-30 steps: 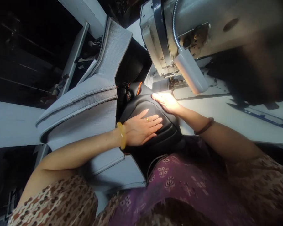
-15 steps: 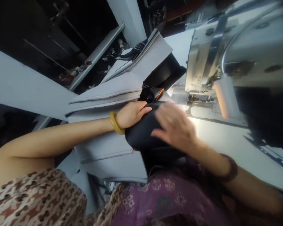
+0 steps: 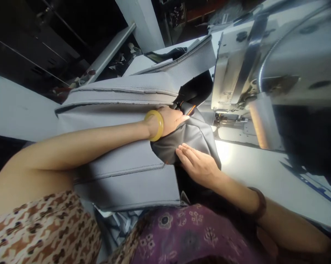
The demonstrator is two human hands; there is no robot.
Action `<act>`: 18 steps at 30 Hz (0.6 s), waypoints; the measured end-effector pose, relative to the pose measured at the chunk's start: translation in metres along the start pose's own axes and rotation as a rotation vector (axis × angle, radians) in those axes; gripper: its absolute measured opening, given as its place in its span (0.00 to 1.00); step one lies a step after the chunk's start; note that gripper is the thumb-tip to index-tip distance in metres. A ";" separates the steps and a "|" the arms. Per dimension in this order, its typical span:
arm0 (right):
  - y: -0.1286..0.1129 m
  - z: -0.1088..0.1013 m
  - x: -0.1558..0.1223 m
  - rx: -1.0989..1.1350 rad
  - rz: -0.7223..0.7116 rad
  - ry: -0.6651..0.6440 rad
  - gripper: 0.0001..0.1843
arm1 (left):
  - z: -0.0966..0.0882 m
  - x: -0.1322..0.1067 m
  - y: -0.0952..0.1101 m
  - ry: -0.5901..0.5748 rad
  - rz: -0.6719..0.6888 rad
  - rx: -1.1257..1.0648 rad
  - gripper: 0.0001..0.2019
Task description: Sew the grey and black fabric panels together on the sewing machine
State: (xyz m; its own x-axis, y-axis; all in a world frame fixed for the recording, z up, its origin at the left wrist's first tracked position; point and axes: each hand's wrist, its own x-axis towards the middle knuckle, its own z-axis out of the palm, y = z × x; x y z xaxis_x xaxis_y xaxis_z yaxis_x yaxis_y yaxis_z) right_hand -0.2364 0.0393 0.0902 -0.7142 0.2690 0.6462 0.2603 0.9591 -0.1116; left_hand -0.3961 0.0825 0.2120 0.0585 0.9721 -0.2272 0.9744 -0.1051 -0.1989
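Note:
A black leather-like cover (image 3: pixel 201 134) with grey fabric-backed panels (image 3: pixel 121 179) and a thin line of orange trim lies across the table beside a sewing machine (image 3: pixel 236 73). My left hand (image 3: pixel 170 119) grips the cover near the orange trim, thumb on top; its other fingers are partly hidden in the fold. Flat on the dark surface, nearer my body, rests my right hand (image 3: pixel 197 165), its fingers stretched out together. The cover's far edge reaches close to the machine's needle area, which stands to the right of both hands.
A white lamp (image 3: pixel 261 119) on a flexible metal neck lights the white tabletop (image 3: pixel 245 168) at the right. Behind the panels, a shelf (image 3: pixel 113 51) with scraps and a pale post (image 3: pixel 140 24) stand at the far left.
My left hand has moved right and slightly up, along with the cover. My right hand has come down toward my body and now lies on the material, which shows more creases.

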 end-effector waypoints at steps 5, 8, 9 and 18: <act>-0.002 -0.007 -0.003 0.064 0.061 -0.038 0.18 | 0.000 -0.007 -0.008 0.074 0.003 -0.124 0.25; -0.006 -0.005 -0.010 -0.058 0.044 0.039 0.15 | 0.006 -0.028 -0.017 0.186 -0.031 -0.382 0.21; -0.007 -0.003 -0.011 -0.077 0.032 0.063 0.15 | 0.009 -0.039 -0.018 0.211 -0.079 -0.457 0.20; -0.007 -0.006 -0.015 0.059 0.065 -0.157 0.26 | 0.003 -0.077 -0.012 0.056 -0.211 -0.655 0.24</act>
State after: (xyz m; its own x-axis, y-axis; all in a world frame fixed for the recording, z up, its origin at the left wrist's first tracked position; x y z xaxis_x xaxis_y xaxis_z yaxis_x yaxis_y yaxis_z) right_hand -0.2233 0.0285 0.0863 -0.7910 0.3370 0.5106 0.2741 0.9414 -0.1967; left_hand -0.4124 0.0086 0.2292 -0.1529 0.9690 -0.1941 0.8955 0.2189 0.3875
